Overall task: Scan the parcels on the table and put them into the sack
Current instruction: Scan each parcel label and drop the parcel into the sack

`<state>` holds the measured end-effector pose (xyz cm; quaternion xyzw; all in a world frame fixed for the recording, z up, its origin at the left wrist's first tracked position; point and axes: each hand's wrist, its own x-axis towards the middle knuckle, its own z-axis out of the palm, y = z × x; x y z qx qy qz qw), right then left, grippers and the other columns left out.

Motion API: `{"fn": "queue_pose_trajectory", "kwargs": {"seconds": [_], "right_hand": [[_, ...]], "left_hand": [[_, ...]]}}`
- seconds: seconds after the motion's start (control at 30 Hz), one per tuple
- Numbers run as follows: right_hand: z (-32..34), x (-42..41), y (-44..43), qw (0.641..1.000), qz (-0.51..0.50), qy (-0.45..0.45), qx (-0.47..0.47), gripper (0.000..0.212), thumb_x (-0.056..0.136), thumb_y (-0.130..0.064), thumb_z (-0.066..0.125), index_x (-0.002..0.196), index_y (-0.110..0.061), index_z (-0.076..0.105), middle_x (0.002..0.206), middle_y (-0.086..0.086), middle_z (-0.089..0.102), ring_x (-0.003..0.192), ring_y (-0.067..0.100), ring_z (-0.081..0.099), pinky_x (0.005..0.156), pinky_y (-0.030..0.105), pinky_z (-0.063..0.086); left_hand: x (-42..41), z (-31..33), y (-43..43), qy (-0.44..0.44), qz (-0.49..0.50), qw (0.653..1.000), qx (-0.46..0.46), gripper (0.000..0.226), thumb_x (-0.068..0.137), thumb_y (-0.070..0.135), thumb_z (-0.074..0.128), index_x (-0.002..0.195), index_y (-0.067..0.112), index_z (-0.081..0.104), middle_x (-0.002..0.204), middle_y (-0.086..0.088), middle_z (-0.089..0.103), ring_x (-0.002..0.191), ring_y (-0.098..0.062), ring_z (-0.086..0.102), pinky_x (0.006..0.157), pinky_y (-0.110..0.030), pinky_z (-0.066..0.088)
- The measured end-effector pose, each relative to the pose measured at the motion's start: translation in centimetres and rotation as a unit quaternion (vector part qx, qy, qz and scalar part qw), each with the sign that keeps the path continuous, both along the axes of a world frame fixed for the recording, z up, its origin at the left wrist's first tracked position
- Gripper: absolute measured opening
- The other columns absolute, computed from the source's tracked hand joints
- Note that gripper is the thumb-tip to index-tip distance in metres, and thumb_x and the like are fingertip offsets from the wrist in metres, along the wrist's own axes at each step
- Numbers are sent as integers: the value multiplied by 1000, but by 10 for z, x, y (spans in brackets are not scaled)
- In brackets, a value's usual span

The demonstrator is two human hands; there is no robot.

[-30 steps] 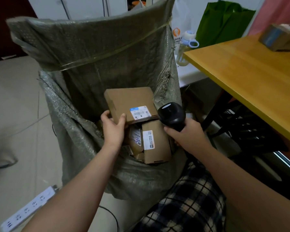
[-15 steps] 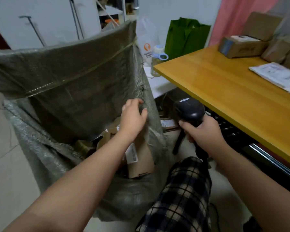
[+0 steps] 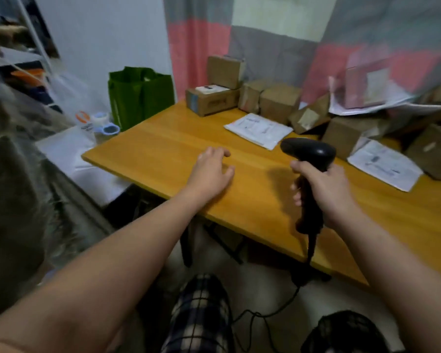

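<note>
- In the head view, our left hand [image 3: 211,171] hovers over the bare wood of the table [image 3: 163,149]. Its fingers are spread and loosely bent, and it holds nothing.
- Our right hand [image 3: 326,189] is wrapped round the handle of the black scanner [image 3: 308,151]. The scanner's head sits above our fist and its cable drops to the floor.
- The parcels sit along the far side of the table. There is a labelled box [image 3: 211,103] with a small box [image 3: 225,68] behind or on it, more cartons heaped to the right, and two flat ones, a near mailer [image 3: 259,129] and a right-hand mailer [image 3: 385,165].
- The sack [image 3: 10,187] is probably the grey smear at the left edge, though the blur keeps us from being sure.
- We judge the cartons stiff and fairly light. We would grip one across two opposite sides, with its label turned toward the scanner.
- The mailers look thin and floppy and lie flat. We would pinch a corner or slide one to the table edge first.
- The heap on the right looks loose, so pulling a lower box could tumble the rest.
</note>
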<state>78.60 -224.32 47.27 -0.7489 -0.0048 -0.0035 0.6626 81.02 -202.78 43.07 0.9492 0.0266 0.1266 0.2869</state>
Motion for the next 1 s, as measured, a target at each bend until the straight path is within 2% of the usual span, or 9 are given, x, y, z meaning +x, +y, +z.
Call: {"fn": "queue_pose_trajectory", "kwargs": {"seconds": [0.13, 0.23, 0.37, 0.43, 0.5, 0.6, 0.8, 0.9, 1.0], "right_hand": [[-1, 35, -25, 999, -34, 21, 23, 18, 88, -24, 66, 84, -8, 61, 54, 9, 58, 42, 21, 54, 45, 29, 47], [-5, 54, -36, 997, -51, 40, 31, 21, 88, -26, 66, 83, -6, 62, 58, 11, 59, 45, 21, 56, 45, 29, 47], [-12, 71, -50, 996, -65, 54, 40, 22, 87, -27, 67, 87, -5, 62, 57, 9, 59, 46, 19, 57, 45, 28, 48], [-14, 73, -54, 995, -61, 62, 42, 22, 87, -27, 67, 85, -6, 62, 58, 9, 60, 46, 19, 57, 45, 28, 48], [-15, 72, -57, 995, -58, 71, 42, 22, 87, -26, 67, 85, -5, 62, 58, 9, 59, 46, 19, 57, 45, 27, 49], [-13, 67, -60, 995, -54, 74, 42, 22, 87, -25, 67, 83, -4, 62, 58, 10, 59, 45, 20, 56, 44, 27, 50], [-4, 38, -67, 997, -24, 64, 43, 24, 84, -26, 70, 86, -3, 65, 63, 10, 62, 52, 21, 59, 48, 29, 50], [-8, 26, -70, 995, -52, 63, -52, 29, 78, -36, 72, 88, -8, 70, 79, 4, 66, 70, 15, 62, 63, 30, 45], [-12, 16, -70, 992, -35, 94, -81, 21, 79, -37, 72, 84, -17, 69, 78, -6, 65, 67, 5, 61, 56, 23, 41]], "left_hand": [[72, 5, -33, 17, -36, 997, 71, 46, 94, 35, 56, 133, 14, 46, 136, -11, 43, 127, -30, 37, 105, -38, 32], [122, 1, -53, 50, -58, 988, 137, 69, 88, 54, 57, 141, 14, 39, 144, -12, 37, 133, -31, 33, 108, -42, 32], [168, -13, -70, 131, -59, 954, 264, 99, 79, 80, 42, 151, 15, 22, 158, -14, 17, 146, -32, 10, 117, -46, 12], [177, -19, -72, 141, -51, 954, 260, 86, 83, 76, 41, 144, 16, 36, 150, -14, 35, 139, -32, 28, 110, -44, 25], [182, -18, -72, 112, -36, 966, 229, 56, 91, 59, 46, 127, 16, 54, 125, -11, 58, 115, -29, 52, 88, -37, 43], [176, -4, -72, 119, -23, 973, 196, 28, 93, 31, 51, 111, 16, 64, 109, -9, 64, 99, -28, 57, 70, -32, 41], [82, -2, -68, 79, -124, 981, 129, 26, 90, 27, 58, 109, 13, 69, 108, -14, 68, 98, -32, 60, 80, -37, 50], [29, -10, -69, 50, -196, 974, 100, 28, 88, 29, 62, 112, 15, 68, 116, -7, 67, 101, -25, 60, 85, -36, 49], [6, -11, -70, 67, -217, 970, 87, 27, 88, 33, 60, 108, 18, 68, 107, 0, 67, 94, -19, 59, 80, -32, 48]]}}
